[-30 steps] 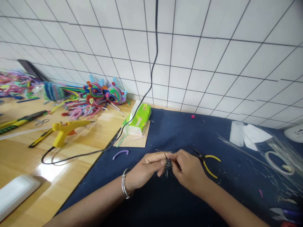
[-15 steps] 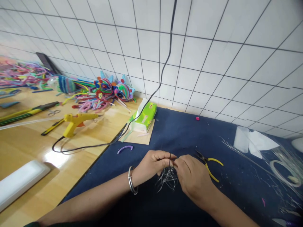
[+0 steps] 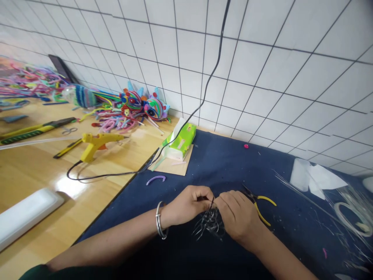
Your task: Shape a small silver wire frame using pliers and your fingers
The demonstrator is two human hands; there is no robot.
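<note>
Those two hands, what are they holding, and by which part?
A tangled wiry bundle, by its top, with the left hand and right hand; the exact grip is partly hidden.

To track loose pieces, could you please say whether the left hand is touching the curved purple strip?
Apart: the head view shows navy cloth between the left hand and the purple strip.
</note>
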